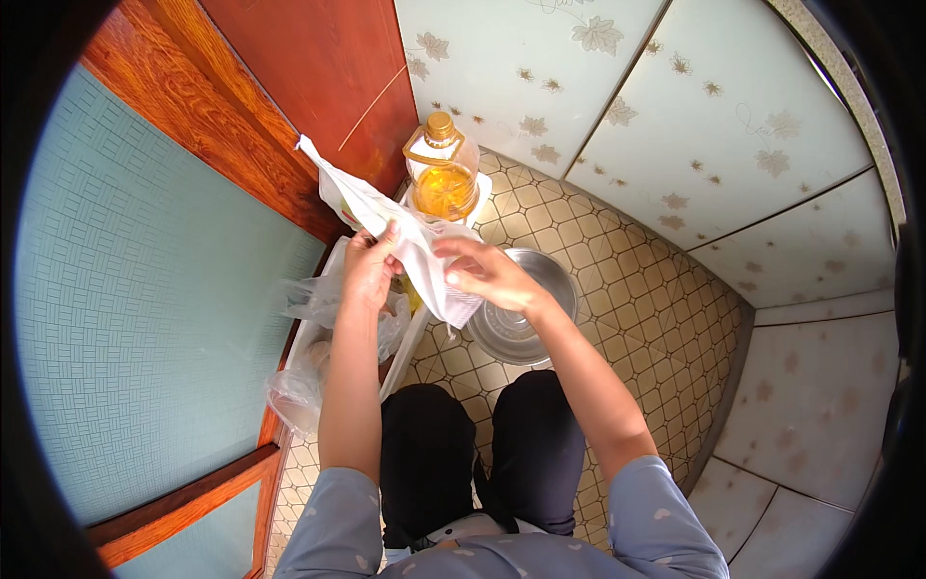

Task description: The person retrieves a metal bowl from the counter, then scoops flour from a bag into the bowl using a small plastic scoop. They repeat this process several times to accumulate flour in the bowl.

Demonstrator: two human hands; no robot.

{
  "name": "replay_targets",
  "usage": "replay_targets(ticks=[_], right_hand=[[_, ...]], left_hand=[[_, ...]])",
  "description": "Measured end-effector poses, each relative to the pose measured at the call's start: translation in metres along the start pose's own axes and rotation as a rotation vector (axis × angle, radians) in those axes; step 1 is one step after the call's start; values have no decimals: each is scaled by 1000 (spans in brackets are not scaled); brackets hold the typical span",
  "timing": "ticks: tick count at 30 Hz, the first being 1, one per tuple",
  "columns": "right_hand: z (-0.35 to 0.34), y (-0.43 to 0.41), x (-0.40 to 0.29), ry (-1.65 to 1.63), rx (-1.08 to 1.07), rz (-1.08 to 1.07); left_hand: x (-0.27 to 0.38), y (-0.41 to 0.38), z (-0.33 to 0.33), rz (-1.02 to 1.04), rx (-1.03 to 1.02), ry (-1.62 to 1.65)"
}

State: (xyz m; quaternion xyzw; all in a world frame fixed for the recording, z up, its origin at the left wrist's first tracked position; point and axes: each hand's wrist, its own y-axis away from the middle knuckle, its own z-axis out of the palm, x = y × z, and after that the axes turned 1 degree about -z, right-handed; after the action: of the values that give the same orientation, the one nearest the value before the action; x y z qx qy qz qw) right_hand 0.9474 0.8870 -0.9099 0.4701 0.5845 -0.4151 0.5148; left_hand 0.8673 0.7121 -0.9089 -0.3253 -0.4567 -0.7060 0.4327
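My left hand (367, 269) grips a white plastic bag (412, 242) by its side, with the thumb laid over the folds. The bag hangs slantwise, one twisted corner up to the left and another drooping to the lower right. Against its right side is my right hand (495, 279), thumb and fingers apart and slightly blurred; I see nothing held in it. A round metal basin (557, 279) rests on the floor below my right hand. Under my left hand stands a long white plastic container (405, 347) holding crumpled clear plastic bags (394, 326); their contents are mostly hidden.
A clear bottle of yellow oil (443, 189) with a gold cap stands beyond the bag, beside a red-brown panel (311, 72). Leaf-patterned cabinet doors (651, 145) border the tiled floor (622, 340) at the right. A wood-framed textured glass door (145, 289) is on the left.
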Motion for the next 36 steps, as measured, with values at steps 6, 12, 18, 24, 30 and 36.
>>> replay_targets(ticks=[6,12,18,24,30,36], right_hand=[[8,-41,-7,358,84,182],[5,-62,24,-401,90,461],[12,-60,17,107,165,225],[41,-60,7,554,16,149],[41,-71,58,719,-7,298],[61,-86,67,619,-346,280]], left_hand=[[-18,2,-11,65,-79,80],[-51,-2,-32,147,-160,407],[-59,-1,-46,105,-159,478],[-98,-3,-84,-99,-152,644],[-114,2,-93,-361,-197,642],[-139,-3,-144,-271,-470,804]])
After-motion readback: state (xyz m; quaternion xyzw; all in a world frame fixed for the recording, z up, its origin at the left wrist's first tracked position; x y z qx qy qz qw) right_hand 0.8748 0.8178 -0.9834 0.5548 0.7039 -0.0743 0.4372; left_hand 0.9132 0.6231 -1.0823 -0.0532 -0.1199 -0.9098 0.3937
